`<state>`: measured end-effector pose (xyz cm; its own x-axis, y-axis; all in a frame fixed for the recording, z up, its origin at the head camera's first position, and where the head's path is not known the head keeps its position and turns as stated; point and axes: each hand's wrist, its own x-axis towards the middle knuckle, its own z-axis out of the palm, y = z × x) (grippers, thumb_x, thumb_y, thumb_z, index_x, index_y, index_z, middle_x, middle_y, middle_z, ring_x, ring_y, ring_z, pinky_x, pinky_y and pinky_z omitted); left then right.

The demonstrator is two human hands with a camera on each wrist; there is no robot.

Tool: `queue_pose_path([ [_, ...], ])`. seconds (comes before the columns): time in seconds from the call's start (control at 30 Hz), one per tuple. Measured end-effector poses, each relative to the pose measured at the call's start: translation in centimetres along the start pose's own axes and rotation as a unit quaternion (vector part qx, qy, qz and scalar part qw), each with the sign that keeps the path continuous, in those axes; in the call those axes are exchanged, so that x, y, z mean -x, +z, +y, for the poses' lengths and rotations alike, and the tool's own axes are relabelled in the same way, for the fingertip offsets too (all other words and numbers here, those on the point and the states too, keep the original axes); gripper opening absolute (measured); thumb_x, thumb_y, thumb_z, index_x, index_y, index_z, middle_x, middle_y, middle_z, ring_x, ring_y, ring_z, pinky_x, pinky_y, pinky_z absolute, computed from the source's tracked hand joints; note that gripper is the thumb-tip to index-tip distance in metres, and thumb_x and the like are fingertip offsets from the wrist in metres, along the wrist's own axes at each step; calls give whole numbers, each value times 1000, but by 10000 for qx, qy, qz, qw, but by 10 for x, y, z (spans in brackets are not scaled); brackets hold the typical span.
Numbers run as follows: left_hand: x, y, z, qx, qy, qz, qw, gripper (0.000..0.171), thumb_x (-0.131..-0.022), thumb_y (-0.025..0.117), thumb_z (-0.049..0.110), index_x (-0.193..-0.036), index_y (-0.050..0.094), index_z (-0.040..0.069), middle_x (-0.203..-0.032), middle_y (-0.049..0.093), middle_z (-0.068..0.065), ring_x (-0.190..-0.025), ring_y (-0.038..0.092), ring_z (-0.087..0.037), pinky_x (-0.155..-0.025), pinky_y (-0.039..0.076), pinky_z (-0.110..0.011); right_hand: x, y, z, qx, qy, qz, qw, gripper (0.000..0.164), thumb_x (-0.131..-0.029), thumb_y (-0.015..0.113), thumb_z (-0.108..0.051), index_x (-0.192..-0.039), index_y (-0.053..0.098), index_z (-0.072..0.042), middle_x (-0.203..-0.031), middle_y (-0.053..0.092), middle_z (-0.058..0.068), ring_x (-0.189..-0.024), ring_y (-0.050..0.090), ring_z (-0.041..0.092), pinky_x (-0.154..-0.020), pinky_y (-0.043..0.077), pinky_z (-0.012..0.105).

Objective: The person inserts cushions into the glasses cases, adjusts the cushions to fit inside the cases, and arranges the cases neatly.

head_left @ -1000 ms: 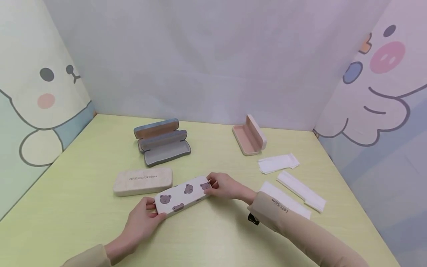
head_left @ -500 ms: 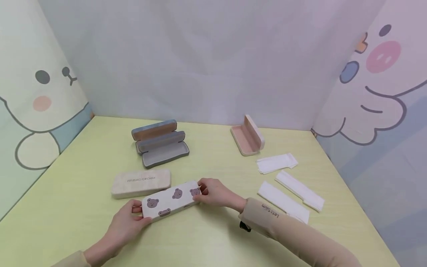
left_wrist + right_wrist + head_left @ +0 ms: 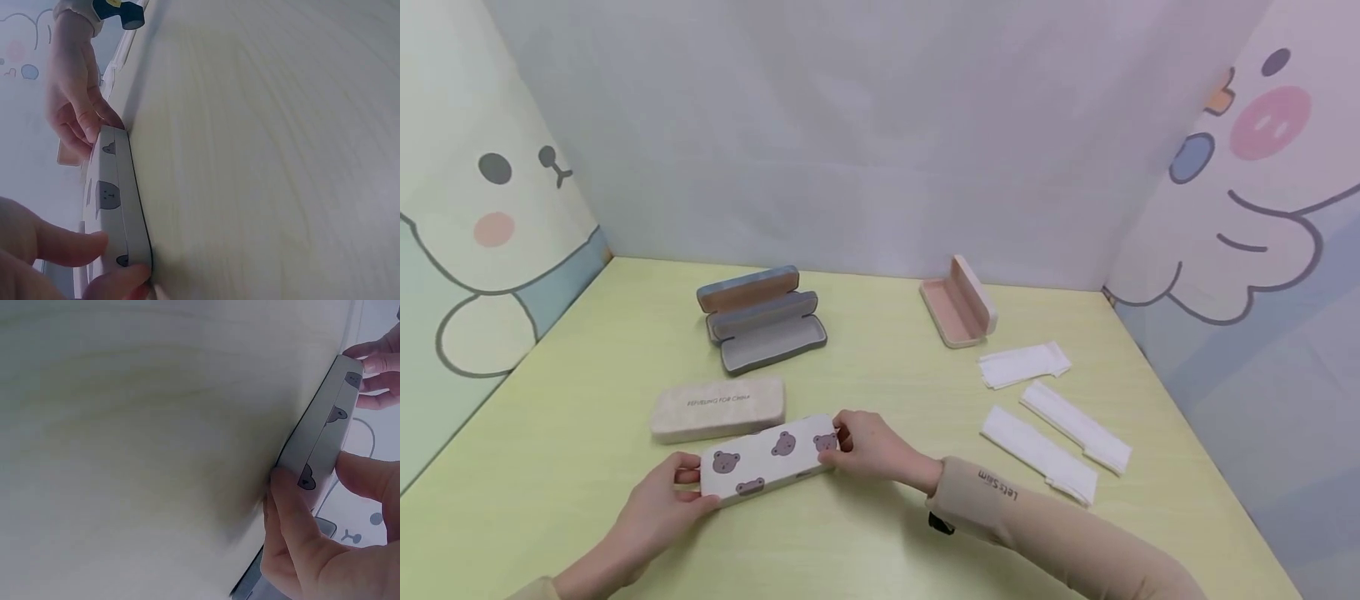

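- The bear-print case [image 3: 767, 462] has slid left along the worktop's [image 3: 850, 542] front edge; left hand [image 3: 655, 500] and right hand [image 3: 876, 450] pinch its ends.
- It is long, smooth, white, round-cornered, closed, left of centre.
- Just behind: one mottled, lettered cream case [image 3: 718, 410].
- Toward the right edge: three folded white cloths [image 3: 1039, 457].
- Back edge: two overlapping grey-blue cases [image 3: 772, 346] and one pink case [image 3: 958, 304], open.

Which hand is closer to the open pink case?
The right hand, in front and left of the pink case. The left hand is farther off, also in front but much farther left.
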<state>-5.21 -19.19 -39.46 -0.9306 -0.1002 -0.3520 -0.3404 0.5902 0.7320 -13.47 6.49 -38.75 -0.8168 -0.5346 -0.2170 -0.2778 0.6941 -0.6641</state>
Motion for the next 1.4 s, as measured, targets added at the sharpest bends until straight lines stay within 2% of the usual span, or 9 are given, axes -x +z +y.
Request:
queue_pose_path([
  [0.27,2,-3,-2,-103,-37,-58,9999,54,-81,72,9,-124,45,-10,-118,56,-30,-95,66,-26,-79,54,-37,3,4,-4,-27,-33,50,10000,25,-86,70,-21,-98,62,-1,-79,62,3,-64,49,6,-57,42,17],
  [0.4,2,-4,-1,-143,26,-77,9999,55,-82,72,9,-125,45,-10,-118,56,-30,-95,66,-27,-80,54,-38,5,3,-5,-118,53,67,9999,24,-86,70,-22,-98,62,-2,-80,63,3,-65,50,7,-57,43,18],
  [0.53,1,-5,-3,-360,127,-117,9992,60,-82,73,15,-129,44,-10,-121,58,-29,-95,68,-25,-77,54,-32,6,2,-4,-195,132,48,9997,28,-86,70,-23,-103,62,-2,-87,65,5,-72,55,9,-61,46,19],
  [0.7,0,-17,-1,-1101,452,-130,9928,67,-80,76,28,-128,48,-10,-117,60,-27,-91,68,-25,-70,53,-31,8,-2,0,-403,223,5,9989,40,-87,69,-28,-115,62,-1,-99,69,11,-84,63,17,-71,52,27],
  [0.8,-1,-26,6,-1490,932,100,9844,61,-79,77,29,-122,55,-7,-112,63,-25,-87,67,-25,-67,53,-33,10,-7,6,-507,280,6,9983,51,-87,69,-31,-124,57,2,-103,69,14,-90,66,21,-77,54,32],
  [0.93,-2,-32,23,-1566,1602,466,9735,52,-80,76,32,-115,61,-3,-108,65,-20,-85,68,-26,-66,54,-33,14,-17,18,-654,467,106,9967,58,-89,66,-32,-131,52,5,-106,69,15,-91,67,21,-79,54,36],
  [1.03,-10,-33,44,-1423,1816,473,9719,52,-83,74,36,-117,60,-1,-110,66,-19,-88,68,-26,-66,54,-32,16,-27,29,-947,725,319,9923,59,-92,63,-33,-133,50,6,-109,68,16,-85,68,17,-76,54,33],
  [1.23,-36,-31,92,-1230,1999,60,9720,57,-89,64,46,-125,57,3,-118,64,-19,-98,67,-26,-80,54,-37,18,-51,49,-1494,1122,987,9774,58,-96,56,-35,-135,47,8,-109,66,19,-80,69,16,-74,55,29],
  [1.4,-72,-20,129,-1188,2070,-363,9704,61,-92,55,52,-131,53,5,-123,63,-15,-111,62,-28,-90,51,-42,20,-74,66,-2115,1377,1522,9556,57,-99,50,-34,-133,45,12,-114,62,28,-90,69,29,-79,57,32],
])
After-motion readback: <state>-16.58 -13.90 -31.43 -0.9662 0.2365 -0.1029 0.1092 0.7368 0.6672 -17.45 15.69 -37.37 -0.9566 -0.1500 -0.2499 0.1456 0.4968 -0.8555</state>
